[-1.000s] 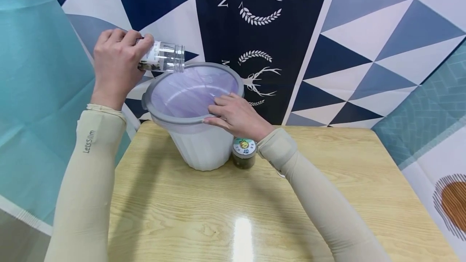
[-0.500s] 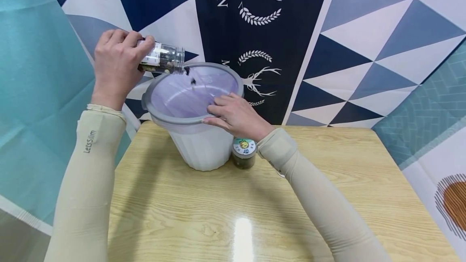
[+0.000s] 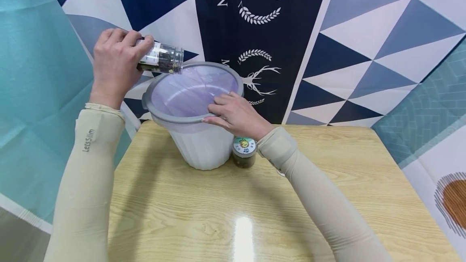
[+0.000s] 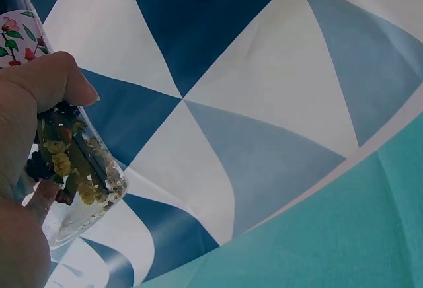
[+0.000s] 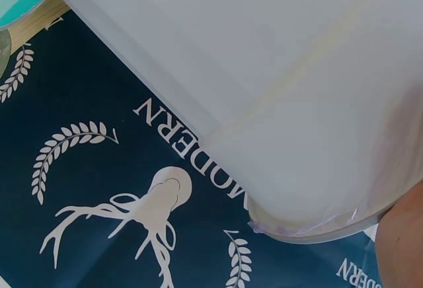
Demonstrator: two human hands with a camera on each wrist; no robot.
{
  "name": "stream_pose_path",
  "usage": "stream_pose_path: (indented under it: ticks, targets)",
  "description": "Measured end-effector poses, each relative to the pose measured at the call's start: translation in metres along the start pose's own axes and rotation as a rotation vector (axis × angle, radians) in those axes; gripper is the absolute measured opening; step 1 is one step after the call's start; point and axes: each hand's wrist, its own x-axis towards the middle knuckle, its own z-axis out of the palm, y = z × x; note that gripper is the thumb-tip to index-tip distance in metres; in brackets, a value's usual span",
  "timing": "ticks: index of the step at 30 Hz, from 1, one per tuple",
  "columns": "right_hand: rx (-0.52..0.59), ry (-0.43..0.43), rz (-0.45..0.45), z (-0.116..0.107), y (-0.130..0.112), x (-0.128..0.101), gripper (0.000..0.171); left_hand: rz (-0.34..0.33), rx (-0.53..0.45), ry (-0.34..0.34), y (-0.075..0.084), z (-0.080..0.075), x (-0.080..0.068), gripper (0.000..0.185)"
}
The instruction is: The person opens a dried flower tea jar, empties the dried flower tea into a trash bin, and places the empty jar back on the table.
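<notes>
Jar (image 3: 162, 58) of dried flowers and dark bits lies tipped nearly on its side in the air, its open mouth just over the far left rim of the bin (image 3: 193, 118), so anything sliding out would drop inside. The left hand (image 3: 116, 62) grips it from above at the base end, fingers curled over the labelled glass; the left wrist view shows the thumb (image 4: 56, 76) pressed on the flowered label and yellowish buds (image 4: 63, 166) packed against the wall of the jar, which suggests the contents are sitting in the jar rather than falling freely.

The bin is white with a grey ring at the top and a pale purple liner (image 3: 189, 92) stretched inside it. It stands on the far part of the wooden table (image 3: 327, 181) and looks tipped a little toward the person. The right hand (image 3: 234, 114) rests on the near right rim, fingers laid almost straight and close together over the ring, apparently steadying the bin and keeping the liner in place.

A second small jar (image 3: 244, 153) with a printed lid stands upright on the table, just beside the base of the bin and close under the right wrist. Behind hangs a cloth backdrop (image 3: 364, 31) of blue and white triangles with deer and wreath prints.
</notes>
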Motion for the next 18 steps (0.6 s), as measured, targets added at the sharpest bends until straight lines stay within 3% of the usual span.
stream_pose_path:
  ticks: [18]
  targets:
    - [-0.002,0.000,0.002,0.0001,0.0004,-0.0011,0.035,0.115,0.087,0.028,-0.0014,0.0017,0.0039,0.042]
